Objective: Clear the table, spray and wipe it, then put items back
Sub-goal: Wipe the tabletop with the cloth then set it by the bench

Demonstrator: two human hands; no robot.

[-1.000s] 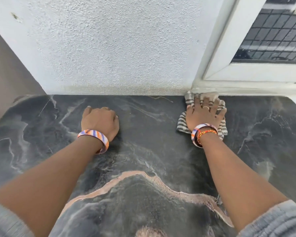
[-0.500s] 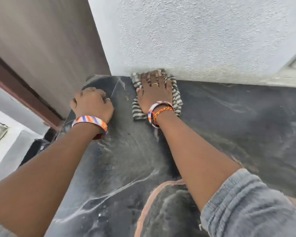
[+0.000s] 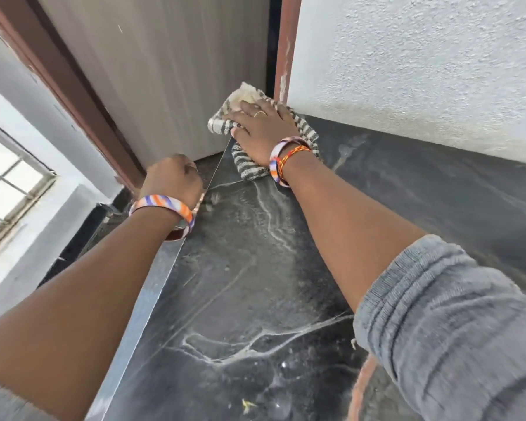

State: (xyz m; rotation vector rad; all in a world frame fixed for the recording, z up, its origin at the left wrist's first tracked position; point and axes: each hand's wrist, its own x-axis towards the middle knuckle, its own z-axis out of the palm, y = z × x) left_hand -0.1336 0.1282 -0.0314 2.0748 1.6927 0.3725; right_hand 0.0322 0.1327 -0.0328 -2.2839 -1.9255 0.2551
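The right hand (image 3: 260, 129) lies palm-down, fingers spread flat over a crumpled grey-and-white striped cloth (image 3: 249, 165), pressing it onto the far left corner of the dark marble table with pale veins (image 3: 255, 268); part of the cloth overhangs the table's left edge. The right forearm stretches forward across the tabletop, its grey sleeve (image 3: 444, 323) pushed up. The left hand (image 3: 173, 180) is curled into a loose fist with nothing visible in it, resting at the table's left edge, near the cloth. Each wrist wears a striped orange-and-purple bangle (image 3: 164, 206).
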